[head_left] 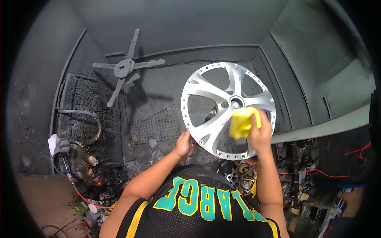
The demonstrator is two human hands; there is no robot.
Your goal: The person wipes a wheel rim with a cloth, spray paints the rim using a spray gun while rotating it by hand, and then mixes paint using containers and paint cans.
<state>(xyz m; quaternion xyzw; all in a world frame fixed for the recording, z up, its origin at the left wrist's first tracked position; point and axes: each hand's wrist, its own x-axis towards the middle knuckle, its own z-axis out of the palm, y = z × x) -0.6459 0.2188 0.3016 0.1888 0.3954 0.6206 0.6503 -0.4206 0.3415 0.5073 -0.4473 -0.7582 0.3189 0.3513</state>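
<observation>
Silver wheel [220,118] fronts grey walls [178,27], left grip [183,145] holding rim [184,112], right grip [260,134] clutching yellow cloth [241,123].

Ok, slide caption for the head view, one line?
Left hand holding a silver wheel by its edge, right hand with a yellow cloth over the spokes.

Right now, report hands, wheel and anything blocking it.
Left hand gripping silver wheel, lower-left edge. Right hand holding yellow cloth. Wheel's face toward camera. Cloth hides part of it.

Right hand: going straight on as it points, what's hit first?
Likely the silver spoked metal wheel, with the yellow cloth in the right hand leading; any gap is unclear from this view.
</observation>
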